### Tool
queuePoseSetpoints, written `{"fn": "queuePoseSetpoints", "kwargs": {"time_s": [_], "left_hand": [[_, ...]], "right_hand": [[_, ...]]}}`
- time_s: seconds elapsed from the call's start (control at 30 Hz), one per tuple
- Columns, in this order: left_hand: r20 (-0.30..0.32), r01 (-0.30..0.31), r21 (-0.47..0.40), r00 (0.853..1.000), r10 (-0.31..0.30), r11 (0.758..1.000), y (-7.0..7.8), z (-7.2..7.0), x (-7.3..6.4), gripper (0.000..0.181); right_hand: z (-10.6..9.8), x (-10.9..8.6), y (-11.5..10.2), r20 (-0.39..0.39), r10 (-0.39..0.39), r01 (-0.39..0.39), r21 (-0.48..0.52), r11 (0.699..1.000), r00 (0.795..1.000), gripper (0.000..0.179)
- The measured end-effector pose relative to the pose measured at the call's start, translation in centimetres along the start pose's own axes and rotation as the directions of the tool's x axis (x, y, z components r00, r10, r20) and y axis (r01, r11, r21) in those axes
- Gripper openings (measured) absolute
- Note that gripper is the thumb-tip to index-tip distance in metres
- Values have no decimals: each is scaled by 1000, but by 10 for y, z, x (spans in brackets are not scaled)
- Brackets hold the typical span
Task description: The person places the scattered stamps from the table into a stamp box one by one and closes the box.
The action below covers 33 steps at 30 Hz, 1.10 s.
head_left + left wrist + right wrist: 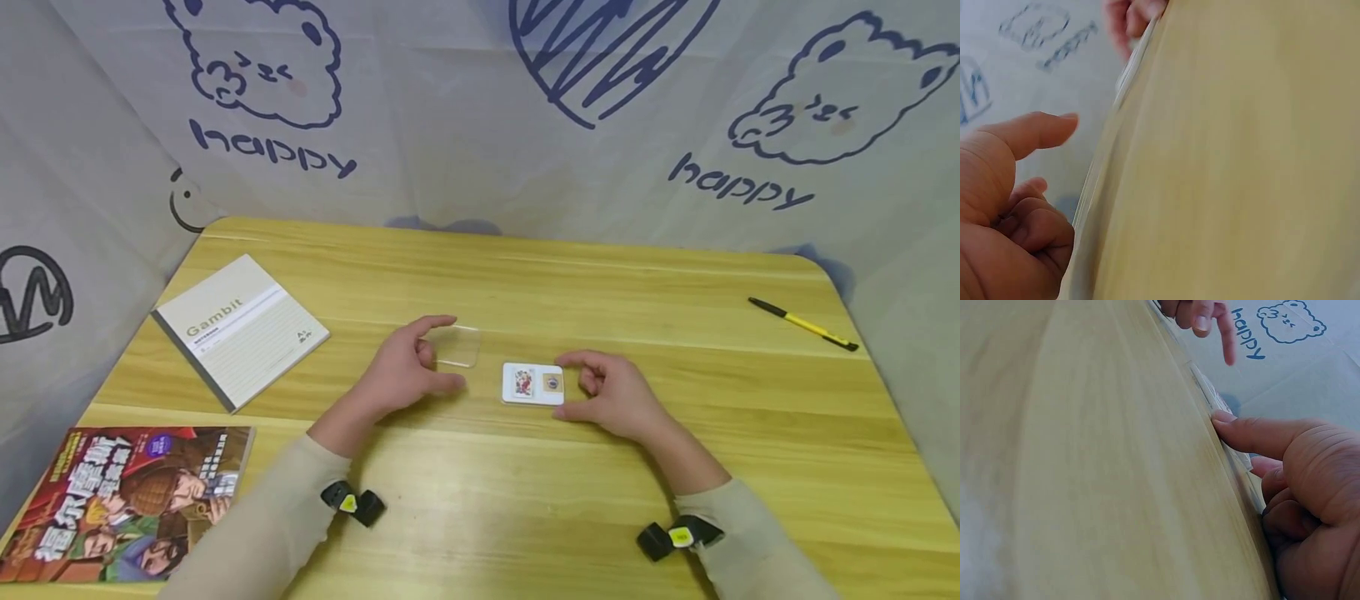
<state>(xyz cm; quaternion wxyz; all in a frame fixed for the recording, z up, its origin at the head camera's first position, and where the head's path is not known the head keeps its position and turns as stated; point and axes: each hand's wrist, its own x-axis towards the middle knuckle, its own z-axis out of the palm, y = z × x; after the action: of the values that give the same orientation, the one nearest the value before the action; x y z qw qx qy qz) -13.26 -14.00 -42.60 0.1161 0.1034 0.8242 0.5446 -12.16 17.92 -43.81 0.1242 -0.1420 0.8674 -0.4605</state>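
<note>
On the table (pixel 495 500) lies a small flat white case (pixel 533 395) with two small stamp-like pictures on it. My right hand (pixel 611 396) holds its right end between thumb and index finger; the right wrist view shows the thumb (pixel 1225 419) at the case's clear edge. A thin transparent square piece, like a lid (pixel 467 346), lies left of the case, apart from it. Beside that piece is my left hand (pixel 405 367), its thumb and index finger spread and the other fingers curled in. The index fingertip is near the clear piece's upper edge; contact cannot be made out.
A Gambit notebook (pixel 240 333) lies at the back left, above a colourful comic-style book (pixel 127 504) at the front left. Far to the right is a yellow and black pen (pixel 802 322). A cloth with drawings (pixel 450 117) hangs behind the table.
</note>
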Motion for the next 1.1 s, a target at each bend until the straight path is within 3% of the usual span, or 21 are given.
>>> {"fn": "queuePoseSetpoints", "kwargs": {"time_s": [0.13, 0.3, 0.67, 0.9, 1.1], "left_hand": [[-18, 54, -23, 998, -55, 998, -7, -19, 1, 85], [-24, 106, 5, 994, -106, 994, -13, -27, 6, 83], [-17, 193, 17, 981, -193, 981, -14, -27, 12, 73], [-27, 198, 45, 980, -197, 979, -12, -26, 13, 69], [-80, 203, 57, 977, -198, 978, -10, -22, 8, 69]], "right_hand": [[0, 0, 0, 4, 4, -4, 4, 1000, 1000, 61], [1, 1, 1, -3, 0, 0, -9, 1000, 1000, 61], [1, 0, 2, -11, -1, 1, -3, 1000, 1000, 59], [-1, 0, 1, -6, 3, -3, 1, 1000, 1000, 60], [-1, 0, 1, -2, 18, -18, -3, 1000, 1000, 60]]}}
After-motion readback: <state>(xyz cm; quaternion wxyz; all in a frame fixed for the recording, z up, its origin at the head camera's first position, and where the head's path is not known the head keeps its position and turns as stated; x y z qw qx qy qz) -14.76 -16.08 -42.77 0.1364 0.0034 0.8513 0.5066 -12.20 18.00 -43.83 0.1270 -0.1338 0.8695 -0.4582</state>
